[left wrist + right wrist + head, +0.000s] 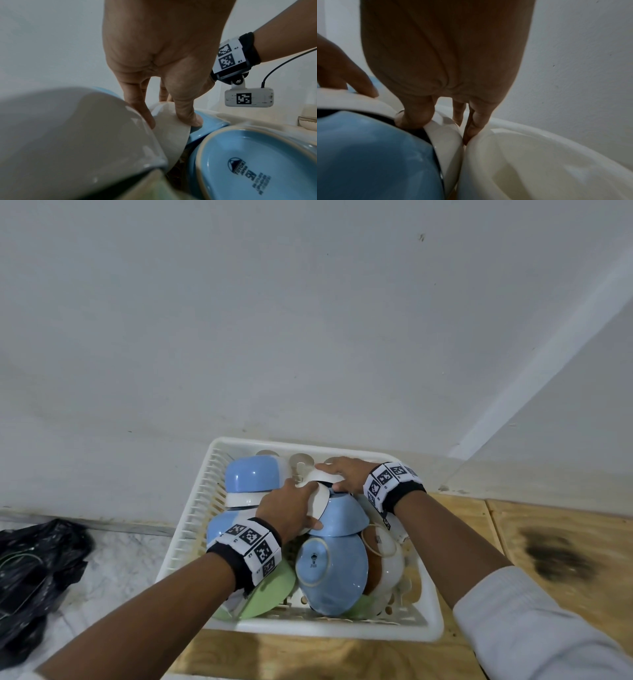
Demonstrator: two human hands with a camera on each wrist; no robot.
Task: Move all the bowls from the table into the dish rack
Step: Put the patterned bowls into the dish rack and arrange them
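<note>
Fingers (145,115) of the left hand (291,508) clamped on a white bowl (317,505), thumb on its near side. Right hand (346,474) just behind, fingers curled over another white bowl's rim (318,474), though how firmly is hard to tell. Both sit among blue bowls (332,573) and green ones (270,594) crowding the white dish rack (191,525) on the wooden bench (565,577).

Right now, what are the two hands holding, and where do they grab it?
Each holds a bowl by its rim: left hand a white-inside bowl, right hand another white bowl.
</note>
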